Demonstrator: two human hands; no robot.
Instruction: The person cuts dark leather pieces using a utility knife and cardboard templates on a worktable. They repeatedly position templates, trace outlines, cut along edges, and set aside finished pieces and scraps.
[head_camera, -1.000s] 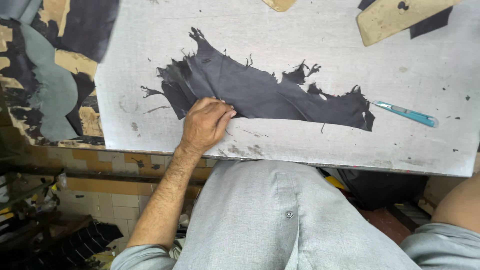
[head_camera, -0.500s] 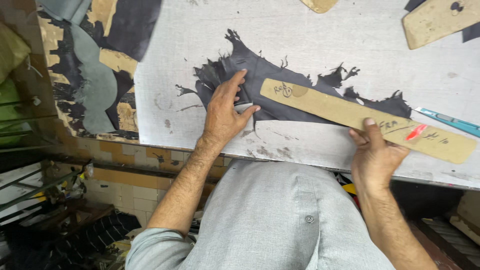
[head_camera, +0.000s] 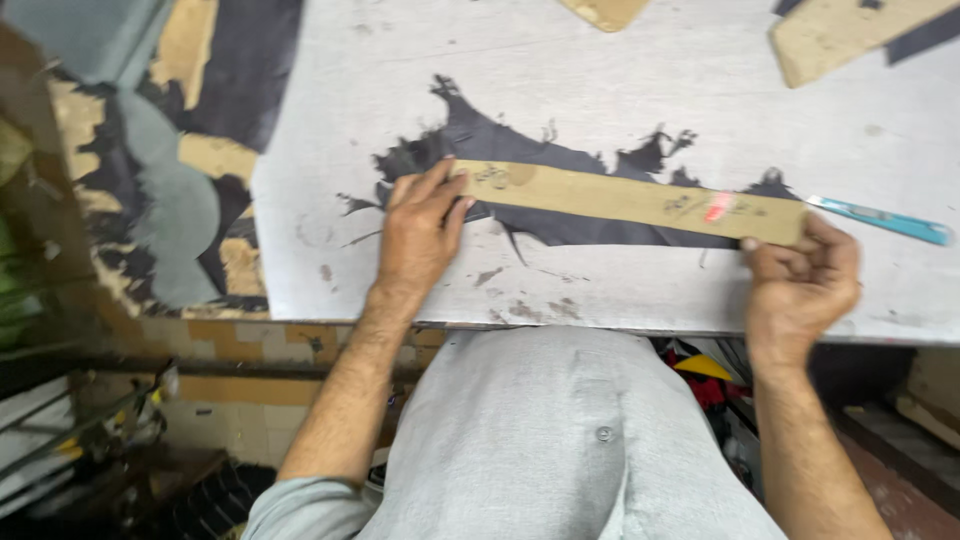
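A long tan cardboard strip (head_camera: 620, 198) lies across a ragged piece of dark grey leather (head_camera: 480, 140) on the worn grey cutting board (head_camera: 600, 90). My left hand (head_camera: 420, 232) presses flat on the strip's left end and the leather under it. At the strip's right end, my right hand (head_camera: 803, 270) has its fingers curled around the end of the cardboard. A teal-handled knife (head_camera: 885, 222) lies on the board just right of that hand.
More tan cardboard pieces (head_camera: 850, 35) and dark scraps lie at the board's far edge. Left of the board, a surface (head_camera: 150, 180) holds grey and dark leather pieces. Tiled wall and clutter sit below the board's near edge.
The cardboard strip arrived on the leather, brought by my right hand, and now lies more level along it. My left hand shifted from the leather's lower edge onto the strip's left end.
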